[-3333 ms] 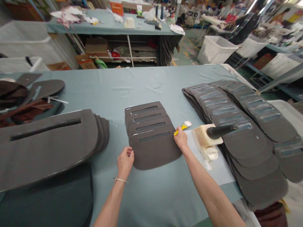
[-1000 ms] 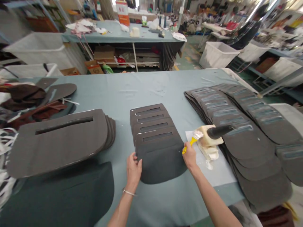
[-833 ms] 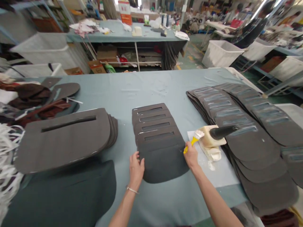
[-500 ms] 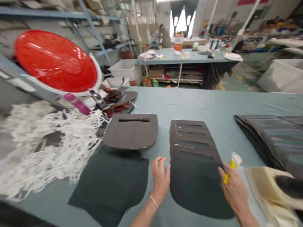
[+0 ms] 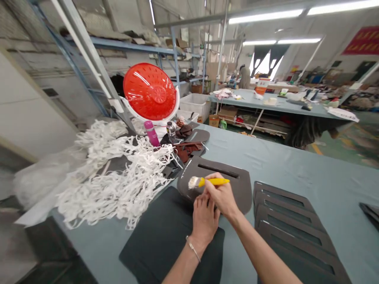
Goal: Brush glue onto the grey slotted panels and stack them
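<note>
My right hand (image 5: 220, 193) grips a yellow-handled brush (image 5: 215, 182) whose whitish bristles point left over a slotted dark grey panel (image 5: 239, 193). Just below, my left hand (image 5: 205, 217) rests at the panel's near edge, fingers bent forward; whether it pinches the edge cannot be told. Under my left wrist lies a dark green-black sheet (image 5: 160, 232). On the right, several slotted panels (image 5: 291, 215) overlap in a row.
White stringy strips (image 5: 118, 185) heap on the left, beside a pink bottle (image 5: 151, 133) and a tilted red basin (image 5: 150, 91). Brown scraps (image 5: 188, 150) lie behind the panel. A person (image 5: 244, 77) stands far back.
The view has turned left. My right hand has moved with the brush from the right-hand panels to the left panel, and my left hand has come to that panel's near edge.
</note>
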### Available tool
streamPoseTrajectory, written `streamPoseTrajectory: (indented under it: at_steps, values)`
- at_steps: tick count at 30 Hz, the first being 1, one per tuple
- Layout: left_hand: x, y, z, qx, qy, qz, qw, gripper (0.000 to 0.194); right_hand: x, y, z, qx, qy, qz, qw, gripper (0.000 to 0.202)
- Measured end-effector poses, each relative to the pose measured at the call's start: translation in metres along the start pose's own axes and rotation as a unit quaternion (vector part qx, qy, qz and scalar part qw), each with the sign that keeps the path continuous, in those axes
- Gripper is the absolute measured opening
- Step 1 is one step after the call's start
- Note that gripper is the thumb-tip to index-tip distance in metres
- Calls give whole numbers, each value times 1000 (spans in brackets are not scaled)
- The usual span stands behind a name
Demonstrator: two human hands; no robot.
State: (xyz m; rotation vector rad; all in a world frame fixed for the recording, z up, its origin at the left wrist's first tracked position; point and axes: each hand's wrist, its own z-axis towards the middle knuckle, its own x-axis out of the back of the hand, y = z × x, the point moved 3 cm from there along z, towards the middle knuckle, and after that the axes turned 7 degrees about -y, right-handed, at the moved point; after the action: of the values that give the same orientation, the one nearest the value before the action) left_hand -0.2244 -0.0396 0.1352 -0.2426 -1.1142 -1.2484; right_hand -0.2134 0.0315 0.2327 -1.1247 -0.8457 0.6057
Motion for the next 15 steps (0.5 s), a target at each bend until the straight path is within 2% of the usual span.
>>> streamPoseTrajectory:
  at_steps: [2, 3, 5, 8, 9, 12, 15]
  values:
    - [-2, -6, -1, 2, -7, 4, 1000, 35, -33, 11, 31, 5, -53, -31, 998, 19]
    - [-2, -8, -1, 4, -13, 1, 1000, 33, -42, 17, 46, 7, -67, -51, 996, 19]
    - [0, -11, -1, 5, -22, -12, 1000, 33, -47, 26, 75, 12, -30, -92, 995, 20]
    - [5, -13, 2, 2, -20, -27, 999, 37, -33, 34, 113, 9, 140, -134, 981, 29]
    - [6, -14, 3, 2, -16, -29, 999, 37, -29, 37, 121, 4, 178, -139, 974, 31]
    - [7, -15, 6, 6, -13, -32, 999, 35, -11, 44, 130, -10, 194, -156, 969, 34]
    - [6, -16, 7, 7, -22, -40, 999, 34, 36, 53, 106, -52, 253, -227, 939, 33]
